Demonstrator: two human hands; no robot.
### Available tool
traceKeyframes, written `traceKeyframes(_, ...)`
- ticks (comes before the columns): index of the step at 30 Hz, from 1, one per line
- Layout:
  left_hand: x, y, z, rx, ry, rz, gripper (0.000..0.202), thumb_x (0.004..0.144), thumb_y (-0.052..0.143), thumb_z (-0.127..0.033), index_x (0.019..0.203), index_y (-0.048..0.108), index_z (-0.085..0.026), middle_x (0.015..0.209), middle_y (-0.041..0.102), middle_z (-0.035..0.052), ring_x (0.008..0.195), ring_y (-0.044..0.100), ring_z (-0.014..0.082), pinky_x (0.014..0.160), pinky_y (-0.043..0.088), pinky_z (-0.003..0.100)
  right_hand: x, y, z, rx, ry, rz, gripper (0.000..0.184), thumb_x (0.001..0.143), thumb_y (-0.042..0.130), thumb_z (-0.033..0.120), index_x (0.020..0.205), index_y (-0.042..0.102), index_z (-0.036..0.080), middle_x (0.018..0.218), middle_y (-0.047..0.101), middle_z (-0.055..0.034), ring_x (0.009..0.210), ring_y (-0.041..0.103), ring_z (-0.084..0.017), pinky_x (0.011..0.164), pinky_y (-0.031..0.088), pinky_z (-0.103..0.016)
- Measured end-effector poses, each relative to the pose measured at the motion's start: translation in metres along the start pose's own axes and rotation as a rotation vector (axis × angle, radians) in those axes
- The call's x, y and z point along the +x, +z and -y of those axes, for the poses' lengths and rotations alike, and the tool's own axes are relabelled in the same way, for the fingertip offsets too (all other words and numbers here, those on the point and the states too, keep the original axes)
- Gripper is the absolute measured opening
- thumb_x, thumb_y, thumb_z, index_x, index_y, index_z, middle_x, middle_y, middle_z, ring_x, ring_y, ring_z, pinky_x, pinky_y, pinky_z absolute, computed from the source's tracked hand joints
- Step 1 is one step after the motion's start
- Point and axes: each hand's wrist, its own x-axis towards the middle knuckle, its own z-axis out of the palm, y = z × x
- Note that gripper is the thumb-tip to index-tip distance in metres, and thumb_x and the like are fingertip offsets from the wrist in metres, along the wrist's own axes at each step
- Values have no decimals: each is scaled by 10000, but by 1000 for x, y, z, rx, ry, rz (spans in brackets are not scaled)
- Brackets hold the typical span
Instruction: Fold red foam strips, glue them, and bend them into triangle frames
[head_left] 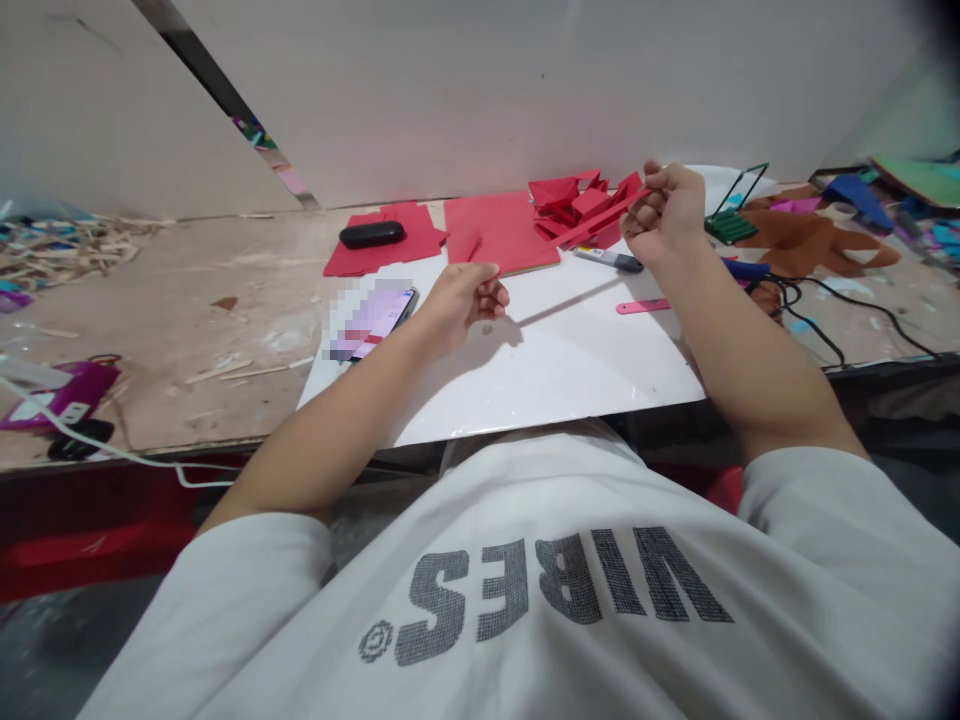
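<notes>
Red strip, in the head view, spans the air over the white board. The right hand pinches one end; the left hand is closed, seemingly on the other, probably to keep it taut. Its middle blurs into the red sheet. Red scraps crowd behind; phone, marker and pink tool lie beneath, apparently obstructing neither hand.

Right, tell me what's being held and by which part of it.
A red strip: the right hand grips it near one end; the left hand seems to pinch it near the other, though it blends into the red paper behind.
</notes>
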Motion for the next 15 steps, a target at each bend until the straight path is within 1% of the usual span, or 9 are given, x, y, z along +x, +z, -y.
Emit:
traceKeyframes(2,10,-10,4,-32,7,-91,446,827,837,-496,710,478,-257,711,695,7,606,630,117,591,533,256,-6,4,-2,29,9,82,610,458,930,342,923,537,320,539,109,178,601,27,-127,632,95,-384)
traceKeyframes(3,15,-16,6,-31,13,-120,489,828,835,-545,722,450,-263,701,672,3,614,624,124,595,531,264,-11,7,-3,41,8,123,626,441,950,362,907,534,317,549,131,170,595,40,-124,624,103,-377)
traceKeyframes(4,20,-22,8,-23,18,-142,527,831,833,-595,738,431,-267,691,653,2,622,621,133,603,531,276,-16,11,-3,46,4,162,615,458,967,386,890,535,312,553,178,159,581,71,-122,612,122,-372)
traceKeyframes(6,29,-32,11,-33,15,-208,548,849,821,-636,764,424,-268,690,639,1,634,611,144,614,520,295,-28,19,-4,34,-1,238,519,561,971,407,886,582,292,566,339,131,546,181,-119,584,184,-364)
traceKeyframes(8,33,-36,13,-110,-12,-311,477,888,803,-574,782,453,-267,693,636,-2,635,589,141,611,501,293,-41,28,-6,14,13,338,394,663,946,362,939,682,265,627,523,102,543,335,-110,565,269,-339)
traceKeyframes(10,32,-34,12,-236,-49,-400,357,921,780,-447,795,501,-263,668,608,-14,617,559,126,603,485,273,-51,36,-12,-7,44,399,326,728,933,291,989,747,228,702,643,72,590,489,-90,573,360,-284)
traceKeyframes(12,27,-26,5,-394,-57,-447,252,939,748,-326,815,542,-253,646,574,-30,581,528,102,598,477,246,-58,42,-19,-39,70,417,269,810,940,256,1004,762,203,761,711,44,654,612,-83,614,463,-234)
traceKeyframes(13,24,-22,0,-486,-52,-459,208,945,722,-273,828,553,-245,655,581,-33,567,519,88,600,475,234,-61,44,-23,-58,76,417,249,852,948,257,1003,758,203,787,736,36,679,661,-89,638,512,-224)
traceKeyframes(15,16,-15,-12,-681,-16,-486,153,957,647,-180,859,545,-235,739,667,-17,568,518,70,620,482,224,-65,48,-29,-95,80,414,236,915,957,272,992,742,209,831,777,28,704,729,-103,660,578,-217)
